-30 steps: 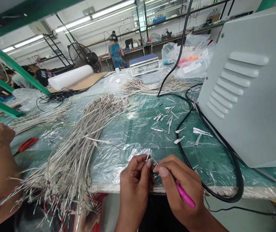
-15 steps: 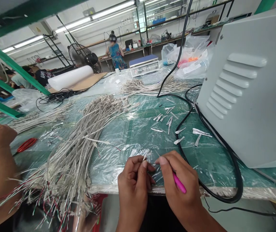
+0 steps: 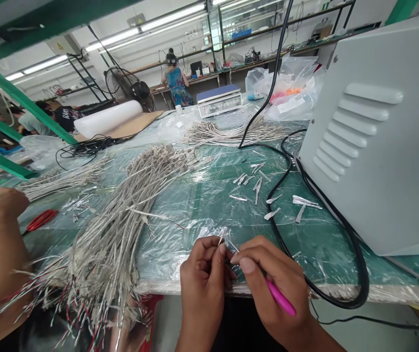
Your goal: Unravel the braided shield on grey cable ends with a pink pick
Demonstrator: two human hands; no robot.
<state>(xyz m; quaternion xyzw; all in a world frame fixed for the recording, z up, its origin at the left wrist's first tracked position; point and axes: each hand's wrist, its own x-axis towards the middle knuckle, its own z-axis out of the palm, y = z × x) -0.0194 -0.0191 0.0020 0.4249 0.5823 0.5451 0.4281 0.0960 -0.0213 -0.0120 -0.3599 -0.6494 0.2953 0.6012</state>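
Note:
My left hand (image 3: 204,276) is closed in a pinch near the table's front edge. A small, thin whitish piece (image 3: 221,238) sticks up from between its thumb and forefinger; the rest of it is hidden in the fingers. Just to the right, my right hand (image 3: 277,278) grips a pink-handled tool (image 3: 282,298) like a pen. Its thin metal shaft (image 3: 233,245) points up and left towards the whitish piece, with a small gap between them. To the left lies a big bundle of grey cables (image 3: 121,215), with stripped red, green and white wire ends hanging over the edge.
Foil scraps (image 3: 257,188) lie beyond my hands. A black cable (image 3: 356,254) loops beside a grey metal housing (image 3: 374,132) on the right. At the left are another person's hand (image 3: 2,208) and red-handled scissors (image 3: 41,220). More cables (image 3: 231,133) and a scale (image 3: 219,100) stand farther back.
My right hand has shifted slightly down and right, and its pink-handled tool has tilted, showing more handle and shaft. My left hand has barely moved. The other person's hand has moved slightly right.

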